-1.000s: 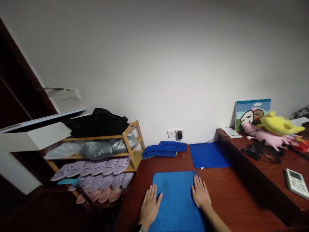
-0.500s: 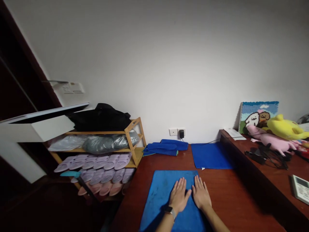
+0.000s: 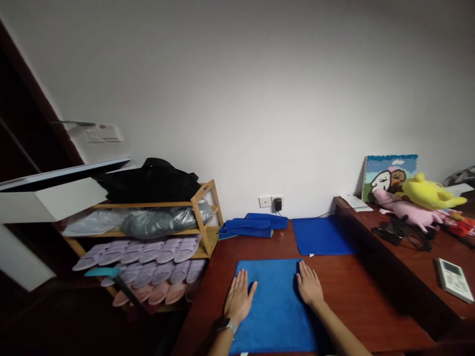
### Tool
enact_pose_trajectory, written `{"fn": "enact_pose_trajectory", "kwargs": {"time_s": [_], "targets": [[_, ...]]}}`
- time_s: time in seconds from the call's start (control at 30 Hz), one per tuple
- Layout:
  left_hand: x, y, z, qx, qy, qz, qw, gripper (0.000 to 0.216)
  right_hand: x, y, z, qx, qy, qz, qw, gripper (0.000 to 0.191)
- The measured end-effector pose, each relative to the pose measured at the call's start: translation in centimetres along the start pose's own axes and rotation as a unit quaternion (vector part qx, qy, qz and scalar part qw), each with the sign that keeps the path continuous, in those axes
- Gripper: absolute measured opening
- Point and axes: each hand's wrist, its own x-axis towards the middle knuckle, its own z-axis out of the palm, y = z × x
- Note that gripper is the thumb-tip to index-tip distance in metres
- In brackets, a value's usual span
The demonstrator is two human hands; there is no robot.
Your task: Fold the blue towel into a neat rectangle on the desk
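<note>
Starting from the left, where does each hand lie?

Past the pale wooden rack (image 3: 206, 222) of lilac slippers (image 3: 167, 250), the left hand (image 3: 239, 299) is palm down over the left edge of a bright blue, rectangular fabric cloth (image 3: 275, 316). Its fingers sit close together, thumb out, pinching nothing.

And the cloth?

Flat on the reddish-brown wooden counter (image 3: 365, 291), under and between both hands; folded dark blue fabric cloths (image 3: 248, 227) lie behind it.

The right hand (image 3: 310, 286)?

Palm down on the right edge, fingers slightly fanned, gripping nothing. Farther back, a deep blue, flat fabric cloth (image 3: 322, 237) lies apart.

How far along is it?

Spreading looks done, I'd judge; any smoothing left seems slight, and no fold shows yet.
</note>
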Motion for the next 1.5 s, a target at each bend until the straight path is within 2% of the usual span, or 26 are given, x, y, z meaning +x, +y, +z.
{"fn": "enact_pose_trajectory", "kwargs": {"time_s": [0.13,0.33,0.43,0.5,0.57,0.7,0.77,0.83,0.9,0.97,1.17,1.23,1.33,1.5], "targets": [[0.2,-0.1,0.3,0.003,-0.004,-0.003,1.000,0.084,1.6,0.0,-0.2,0.011,-0.005,0.000,1.000,0.069],[0.2,-1.0,0.7,0.009,0.001,-0.001,1.000,0.081,2.2,0.5,1.4,0.021,0.005,-0.011,1.000,0.071],[0.3,-0.2,0.2,0.008,0.012,-0.002,1.000,0.078,2.2,0.6,1.6,0.023,0.009,-0.011,1.000,0.070],[0.5,2.0,-0.4,-0.001,0.037,0.010,0.999,0.074,2.3,0.5,1.5,0.022,0.009,-0.013,1.000,0.070],[1.0,5.7,-0.8,-0.025,0.050,0.049,0.997,0.069,2.2,0.5,1.3,0.014,0.006,-0.012,1.000,0.070],[2.8,14.8,0.5,-0.091,-0.011,0.200,0.976,0.062,1.9,0.8,1.3,-0.023,-0.005,-0.031,0.999,0.068],[3.7,17.9,1.9,-0.110,-0.037,0.209,0.971,0.061,1.8,1.0,1.5,-0.046,-0.012,-0.053,0.997,0.067],[4.5,18.9,3.2,-0.120,-0.053,0.186,0.974,0.062,1.9,1.2,1.7,-0.056,-0.012,-0.058,0.997,0.067],[4.9,18.0,3.9,-0.118,-0.059,0.167,0.977,0.063,2.0,1.2,1.9,-0.048,-0.004,-0.047,0.998,0.066],[5.2,15.4,3.8,-0.105,-0.058,0.151,0.981,0.065,2.2,1.0,1.9,-0.034,-0.001,-0.031,0.999,0.068],[5.6,3.9,0.8,-0.039,-0.055,0.044,0.997,0.072,2.1,0.8,1.8,-0.025,0.000,-0.014,1.000,0.070],[5.8,1.0,0.1,-0.025,-0.045,0.015,0.999,0.074,2.1,0.8,1.9,-0.024,-0.002,-0.012,1.000,0.071],[5.9,-0.9,-0.1,-0.018,-0.036,-0.014,0.999,0.077,2.1,0.8,2.1,-0.030,-0.003,-0.011,0.999,0.071],[6.0,-0.7,-0.2,-0.014,-0.036,-0.023,0.999,0.080,2.2,0.7,2.0,-0.046,-0.003,-0.011,0.999,0.070]]}}
